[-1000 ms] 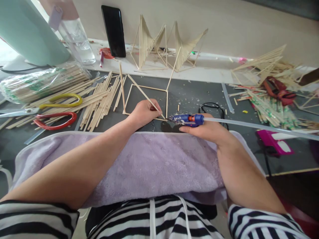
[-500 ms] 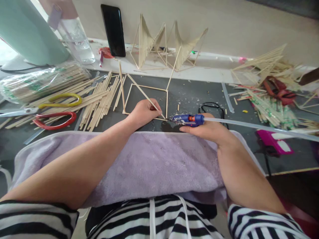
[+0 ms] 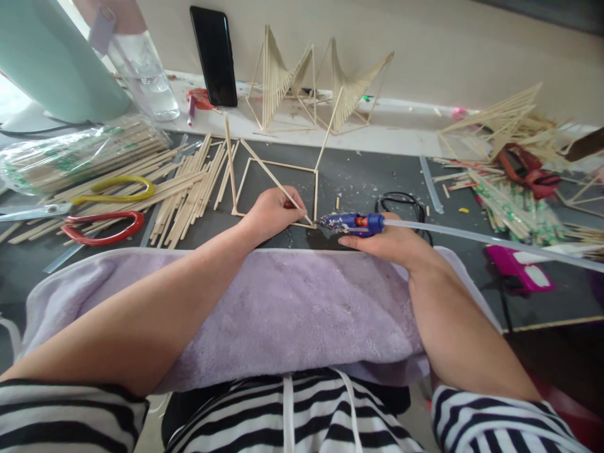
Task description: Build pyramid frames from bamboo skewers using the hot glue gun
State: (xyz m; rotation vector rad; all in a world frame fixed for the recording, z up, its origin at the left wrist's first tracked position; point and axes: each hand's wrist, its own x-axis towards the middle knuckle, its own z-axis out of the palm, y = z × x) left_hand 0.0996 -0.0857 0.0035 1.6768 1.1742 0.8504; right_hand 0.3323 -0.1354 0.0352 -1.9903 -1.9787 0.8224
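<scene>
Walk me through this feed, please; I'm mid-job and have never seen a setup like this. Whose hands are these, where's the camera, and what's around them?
There's no machine arm here: a person works bare-handed, and every picture comes from one camera on their head, looking forward and down.

The left hand pinches a slanted wooden stick over a four-sided stick frame. The right hand holds a blue hot glue gun, with a long translucent glue stick out its back. Its nozzle is close to the wooden stick's lower end; whether they touch is hard to tell.

To the left lie scissors and loose sticks. Behind, a smartphone leans near two stick models. Nearest the body is a lilac towel.
</scene>
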